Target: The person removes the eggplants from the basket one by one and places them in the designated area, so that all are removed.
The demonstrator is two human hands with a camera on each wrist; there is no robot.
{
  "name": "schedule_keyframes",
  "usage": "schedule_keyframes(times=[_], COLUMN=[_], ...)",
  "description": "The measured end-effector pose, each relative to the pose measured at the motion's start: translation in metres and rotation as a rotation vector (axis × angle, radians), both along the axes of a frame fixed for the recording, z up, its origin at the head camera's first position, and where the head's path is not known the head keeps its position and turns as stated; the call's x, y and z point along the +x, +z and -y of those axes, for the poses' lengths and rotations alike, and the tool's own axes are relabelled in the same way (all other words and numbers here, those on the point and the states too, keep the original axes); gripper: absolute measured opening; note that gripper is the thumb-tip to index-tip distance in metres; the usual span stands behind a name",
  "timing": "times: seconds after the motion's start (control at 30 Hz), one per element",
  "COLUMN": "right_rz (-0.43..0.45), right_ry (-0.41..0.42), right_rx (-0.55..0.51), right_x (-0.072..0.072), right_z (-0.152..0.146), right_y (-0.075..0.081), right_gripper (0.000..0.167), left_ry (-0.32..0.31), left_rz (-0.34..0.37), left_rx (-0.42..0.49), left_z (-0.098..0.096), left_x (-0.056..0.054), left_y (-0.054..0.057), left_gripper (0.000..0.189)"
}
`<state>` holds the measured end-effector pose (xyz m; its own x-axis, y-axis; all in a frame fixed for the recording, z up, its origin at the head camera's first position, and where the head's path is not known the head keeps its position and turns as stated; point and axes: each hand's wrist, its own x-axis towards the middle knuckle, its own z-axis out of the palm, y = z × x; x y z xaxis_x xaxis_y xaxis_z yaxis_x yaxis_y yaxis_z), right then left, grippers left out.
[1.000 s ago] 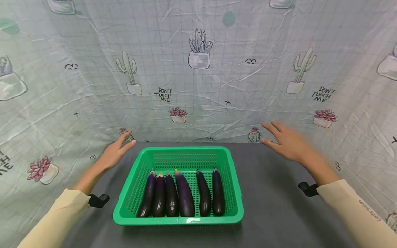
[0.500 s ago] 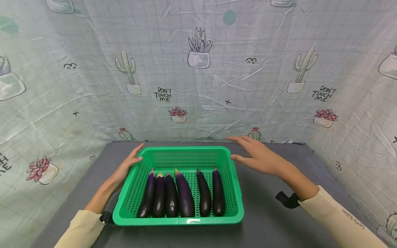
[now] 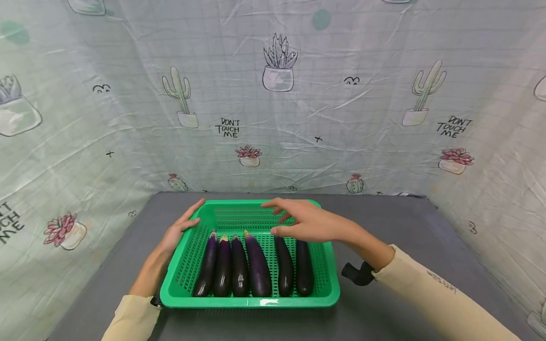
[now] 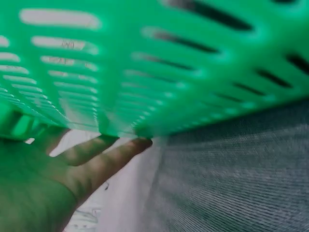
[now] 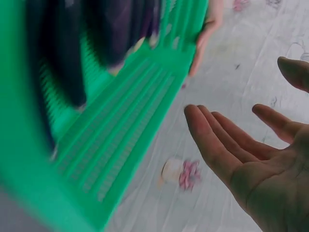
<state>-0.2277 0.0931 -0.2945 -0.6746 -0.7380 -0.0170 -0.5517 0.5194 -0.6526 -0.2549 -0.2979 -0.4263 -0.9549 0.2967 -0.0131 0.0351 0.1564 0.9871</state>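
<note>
Several dark purple eggplants (image 3: 259,270) lie side by side in a green plastic basket (image 3: 251,302). My left hand (image 3: 171,237) rests along the basket's left side, fingers straight and pointing away at the far left corner. From below, the left wrist view shows those fingers (image 4: 108,162) right at the slotted green wall (image 4: 111,72). My right hand (image 3: 314,222) hovers over the right part of the basket, palm down, fingers loosely bent and holding nothing. It hides the stems of the two rightmost eggplants (image 3: 304,270). In the right wrist view the right hand (image 5: 260,169) stands apart from the basket.
The basket stands on a dark grey table (image 3: 396,255). Behind it and along both sides hangs a pale curtain (image 3: 315,104) printed with potted cacti. A black wrist mount (image 3: 357,273) sits under my right sleeve (image 3: 435,293).
My right hand has swept left from beside the basket to above its right part. My left hand has come in from the left onto the basket's side. The eggplants keep their places.
</note>
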Motion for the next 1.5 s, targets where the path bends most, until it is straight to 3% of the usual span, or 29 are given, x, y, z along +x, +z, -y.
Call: schedule_keyframes(times=[0.1,0.37,0.63,0.97,1.2,1.33,1.5], right_rz=[0.076,0.419,0.588,0.745,0.795,0.849,0.9], right_ry=[0.019,0.058,0.067,-0.014,-0.097,-0.126,-0.161], right_rx=[-0.01,-0.125,-0.167,-0.208,-0.211,-0.236,-0.247], right_x=[-0.001,-0.01,-0.016,-0.019,-0.017,-0.019,-0.02], right_z=[0.016,0.068,0.113,0.145,0.158,0.161,0.164], right_y=[0.002,-0.009,-0.024,-0.047,-0.057,-0.061,-0.065], right_gripper=[0.056,0.057,0.063,0.073,0.079,0.079,0.079], left_ry=[-0.009,-0.016,-0.079,-0.115,-0.043,-0.029,-0.032], left_rz=[-0.015,-0.07,-0.004,0.001,-0.112,-0.155,-0.161], left_rx=[0.013,0.011,0.086,0.14,-0.012,-0.024,-0.027], left_z=[-0.001,0.003,0.005,0.007,0.004,0.003,0.001], left_x=[0.001,-0.002,-0.005,-0.001,-0.002,-0.003,-0.003], left_y=[-0.001,0.005,0.008,0.002,0.002,0.0,-0.003], left_gripper=[0.061,0.062,0.061,0.061,0.059,0.058,0.058])
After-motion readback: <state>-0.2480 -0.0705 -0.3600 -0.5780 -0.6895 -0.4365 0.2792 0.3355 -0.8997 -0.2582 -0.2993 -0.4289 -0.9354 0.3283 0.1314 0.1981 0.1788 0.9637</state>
